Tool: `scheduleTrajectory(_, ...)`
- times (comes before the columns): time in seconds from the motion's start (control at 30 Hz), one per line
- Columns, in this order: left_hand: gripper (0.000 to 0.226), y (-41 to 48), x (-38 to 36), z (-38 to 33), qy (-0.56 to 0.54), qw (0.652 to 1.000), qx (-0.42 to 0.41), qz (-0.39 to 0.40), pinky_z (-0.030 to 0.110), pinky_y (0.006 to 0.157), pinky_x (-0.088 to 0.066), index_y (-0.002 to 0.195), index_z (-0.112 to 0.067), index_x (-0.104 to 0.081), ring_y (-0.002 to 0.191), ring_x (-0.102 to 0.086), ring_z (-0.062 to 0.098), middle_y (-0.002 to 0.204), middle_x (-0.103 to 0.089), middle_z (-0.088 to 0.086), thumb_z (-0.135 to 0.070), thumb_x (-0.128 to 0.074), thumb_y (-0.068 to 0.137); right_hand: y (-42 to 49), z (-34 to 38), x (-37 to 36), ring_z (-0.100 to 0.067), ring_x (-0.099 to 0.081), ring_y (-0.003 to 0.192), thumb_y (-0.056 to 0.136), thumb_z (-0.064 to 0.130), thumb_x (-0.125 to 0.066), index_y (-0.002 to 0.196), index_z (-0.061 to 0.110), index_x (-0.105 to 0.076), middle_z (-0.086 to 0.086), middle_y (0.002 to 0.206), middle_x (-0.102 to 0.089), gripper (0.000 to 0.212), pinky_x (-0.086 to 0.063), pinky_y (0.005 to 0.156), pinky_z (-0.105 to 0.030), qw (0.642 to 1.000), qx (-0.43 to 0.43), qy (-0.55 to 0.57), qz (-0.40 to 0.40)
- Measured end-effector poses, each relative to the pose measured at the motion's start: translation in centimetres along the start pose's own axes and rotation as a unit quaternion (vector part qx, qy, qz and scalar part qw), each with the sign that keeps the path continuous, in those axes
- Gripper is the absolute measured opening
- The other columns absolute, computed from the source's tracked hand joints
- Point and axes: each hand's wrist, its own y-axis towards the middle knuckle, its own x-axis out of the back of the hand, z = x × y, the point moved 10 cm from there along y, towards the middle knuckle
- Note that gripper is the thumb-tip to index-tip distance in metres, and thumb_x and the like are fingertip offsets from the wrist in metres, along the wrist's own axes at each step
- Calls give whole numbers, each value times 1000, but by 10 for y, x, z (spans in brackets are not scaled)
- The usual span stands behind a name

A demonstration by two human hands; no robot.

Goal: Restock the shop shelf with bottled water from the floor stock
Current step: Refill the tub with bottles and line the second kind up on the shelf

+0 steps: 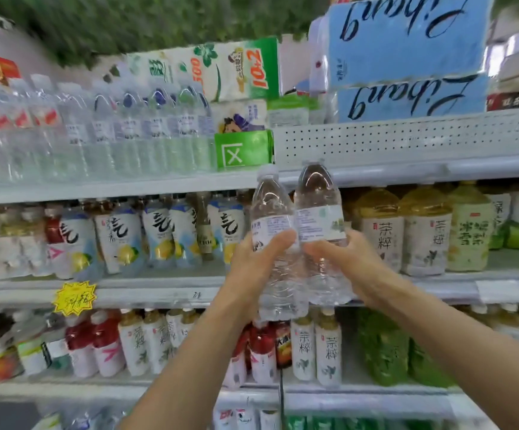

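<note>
Left hand: your left hand (259,262) grips a clear water bottle (271,212) at its middle, fingers curled round it, thumb across the lower label.
Right hand: your right hand (349,259) is closed round a second water bottle (318,206), thumb just under its label.
Bottles: both are upright, side by side and touching, held in the air before the top shelf rail (391,170).
Top shelf: a row of water bottles (96,135) stands at the left, beside a green pack (242,150).
Middle shelf: tea bottles (382,234) stand behind your right hand.
</note>
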Motion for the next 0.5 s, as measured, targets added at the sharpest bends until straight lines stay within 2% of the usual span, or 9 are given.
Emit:
scheduleTrajectory(0.07,33,16,23,-19,2,999,-20,-28,39,92,-51,111,-21,-70,100,-71,19,100,-76,-4,-40,-72,84,25,20,-14,-9,-71,89,77,24,-79,117,22,-62,8,100,-75,44,-51,77,-27,1000,21,-17,-4)
scheduleTrajectory(0.13,32,34,50,-36,-5,998,-40,-57,40,91,-53,111,-22,-69,97,-72,19,98,-77,-4,-37,-73,83,49,41,-27,-17,-72,92,73,26,-82,117,20,-63,3,100,-75,49,-56,81,-36,998,49,-29,-21)
scheduleTrajectory(0.23,38,60,88,-62,-8,993,-70,-91,39,82,-56,114,-20,-67,93,-72,19,99,-76,-1,-39,-74,83,89,76,-40,-18,-73,83,70,22,-85,111,15,-62,-1,93,-76,47,-56,69,-32,994,78,-4,-71)
scheduleTrajectory(0.37,44,97,134,-90,5,989,-95,-114,31,75,-49,118,-19,-63,94,-66,11,102,-71,-6,-44,-73,82,149,126,-58,-16,-73,85,63,26,-90,113,11,-63,-3,96,-75,58,-58,80,-35,984,133,0,-114)
scheduleTrajectory(0.43,52,118,152,-96,-8,989,-92,-114,26,68,-43,126,-18,-57,95,-61,7,106,-65,-9,-45,-72,84,181,138,-69,-14,-72,87,58,33,-92,118,10,-61,-3,102,-73,71,-56,84,-33,982,134,-18,-132)
scheduleTrajectory(0.5,62,136,165,-101,-15,990,-85,-114,24,62,-40,135,-17,-51,93,-59,6,111,-62,-9,-46,-71,84,210,143,-81,-15,-71,90,43,47,-94,125,8,-55,-5,111,-69,99,-55,88,-34,979,132,-43,-148)
